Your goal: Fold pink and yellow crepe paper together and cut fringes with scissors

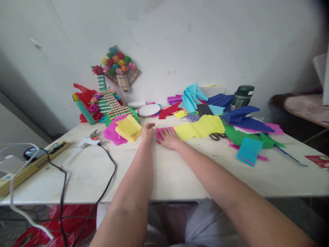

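My right hand lies flat with spread fingers on a pink piece of crepe paper. From under that hand a long yellow crepe paper strip runs to the right along the table, creased in places. My left hand rests on its edge just left of the pink paper, fingers stretched toward it and nothing visible in them. Close to its left side is a pile of folded yellow paper on top of pink sheets.
A glue gun and its cord lie left, near a yellow power strip. Behind stands a paper-flower guitar. At right are scissors, blue paper, a turquoise piece and a dark bottle.
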`<state>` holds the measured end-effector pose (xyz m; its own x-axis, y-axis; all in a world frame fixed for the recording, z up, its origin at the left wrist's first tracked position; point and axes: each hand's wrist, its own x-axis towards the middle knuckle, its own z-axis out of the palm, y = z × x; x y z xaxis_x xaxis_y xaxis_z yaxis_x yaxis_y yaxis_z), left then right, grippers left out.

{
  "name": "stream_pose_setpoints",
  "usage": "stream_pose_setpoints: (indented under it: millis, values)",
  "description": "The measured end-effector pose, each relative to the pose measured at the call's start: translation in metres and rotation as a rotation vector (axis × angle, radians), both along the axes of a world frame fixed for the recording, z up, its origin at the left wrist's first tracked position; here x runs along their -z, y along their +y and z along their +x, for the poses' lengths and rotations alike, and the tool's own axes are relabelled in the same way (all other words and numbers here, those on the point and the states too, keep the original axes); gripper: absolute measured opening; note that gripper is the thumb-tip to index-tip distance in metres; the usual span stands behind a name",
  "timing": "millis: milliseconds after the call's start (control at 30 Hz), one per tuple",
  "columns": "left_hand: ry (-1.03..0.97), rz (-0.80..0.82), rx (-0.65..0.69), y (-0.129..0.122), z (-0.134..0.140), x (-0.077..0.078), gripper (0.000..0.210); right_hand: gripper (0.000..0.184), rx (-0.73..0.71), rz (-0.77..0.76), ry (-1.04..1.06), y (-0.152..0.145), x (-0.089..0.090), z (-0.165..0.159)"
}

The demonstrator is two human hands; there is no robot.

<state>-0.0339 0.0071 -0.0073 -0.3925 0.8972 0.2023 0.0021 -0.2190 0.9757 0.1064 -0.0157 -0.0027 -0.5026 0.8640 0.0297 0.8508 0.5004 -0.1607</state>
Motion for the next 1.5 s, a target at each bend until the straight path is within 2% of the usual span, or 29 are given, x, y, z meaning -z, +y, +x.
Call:
stream_pose_setpoints:
  millis: [133,200,400,567,733,833,1000,1167,1333,1500]
  values:
    - [-0.160,-0.081,0.028,-0.002,-0.001,-0.001,0.034,0.067,0.003,-0.013,-0.008,-0.001,-0.002,0.000]
    - [-0.175,-0.104,0.042,-0.004,0.000,-0.002,0.033,0.068,0.000,-0.017,-0.007,-0.001,-0.002,0.000]
    - [0.140,0.019,0.064,-0.010,0.008,-0.010,0.032,0.069,-0.007,0.012,0.010,0.000,0.001,0.000]
    - [0.092,0.038,0.206,-0.015,0.028,-0.017,0.026,0.068,-0.015,0.042,0.005,0.005,0.006,-0.001]
    - [0.073,-0.086,0.350,-0.012,0.048,-0.007,0.015,0.064,-0.018,0.064,-0.053,0.010,0.010,-0.004]
    - [0.096,-0.123,0.342,-0.008,0.049,-0.002,0.017,0.062,-0.015,0.070,-0.038,0.012,0.013,-0.005]
    - [-0.051,-0.117,0.348,-0.009,0.046,-0.005,0.017,0.064,-0.034,-0.022,0.003,0.018,0.010,-0.001]
    - [-0.018,-0.129,0.350,-0.011,0.046,-0.006,0.019,0.060,-0.019,-0.086,0.000,0.020,0.000,0.022]
    - [0.001,-0.106,0.394,-0.004,0.045,0.006,0.022,0.059,0.001,-0.062,-0.068,0.027,0.000,0.047]
    - [0.048,-0.094,0.387,-0.005,0.051,0.013,0.012,0.056,-0.004,-0.060,-0.090,0.036,0.001,0.060]
